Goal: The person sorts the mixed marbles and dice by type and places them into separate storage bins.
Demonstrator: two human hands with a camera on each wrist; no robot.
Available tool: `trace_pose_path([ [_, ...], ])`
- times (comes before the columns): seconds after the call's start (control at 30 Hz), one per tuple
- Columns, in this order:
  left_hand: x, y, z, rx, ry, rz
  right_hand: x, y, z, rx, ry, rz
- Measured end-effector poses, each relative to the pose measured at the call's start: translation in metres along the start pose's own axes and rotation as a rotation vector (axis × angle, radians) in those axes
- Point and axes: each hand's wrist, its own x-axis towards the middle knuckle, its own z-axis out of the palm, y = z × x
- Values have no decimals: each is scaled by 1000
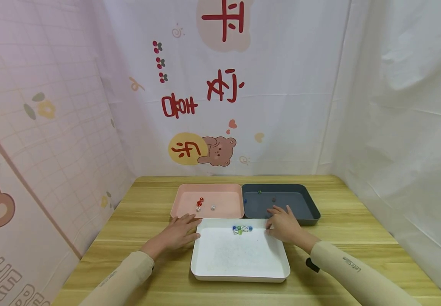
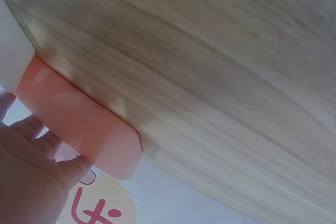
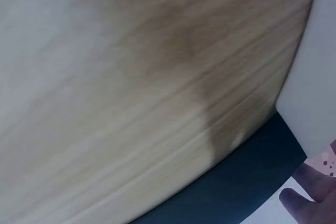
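A white tray (image 1: pixel 243 259) lies on the table, with a small cluster of dotted white tiles or dice (image 1: pixel 245 229), blue marbles (image 1: pixel 250 228) and a green marble (image 1: pixel 240 232) near its far edge. My left hand (image 1: pixel 178 233) rests at the tray's far left corner, fingers loosely spread, fingertips at the rim. Over the far right corner is my right hand (image 1: pixel 284 225), thumb side inside the tray and other fingers extended toward the dark tray. Neither hand visibly holds a small piece. Both wrist views show only part of each hand.
Behind the white tray stand a pink tray (image 1: pixel 182 204) with red dice (image 1: pixel 199 203) and white dice (image 1: pixel 213 208), and a dark grey tray (image 1: pixel 293 204) with several marbles (image 1: pixel 259 192). The wooden table (image 1: pixel 136 229) meets printed cloth walls (image 1: pixel 281 106).
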Motion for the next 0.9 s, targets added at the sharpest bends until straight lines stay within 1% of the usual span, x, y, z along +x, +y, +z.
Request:
trace_pose_path([
  [0.2,0,0,-1,-3,-4,-7,3,-3,-4,34,26,-14],
  [0.5,-1,0,-1,2,-2,-4,7,-3,-14,92,72,-11],
  [0.7,0,0,-1,-1,-2,-7,11,7,-18,106,112,-12],
  [0.9,0,1,-2,-9,-6,-8,14,27,-17,152,146,34],
])
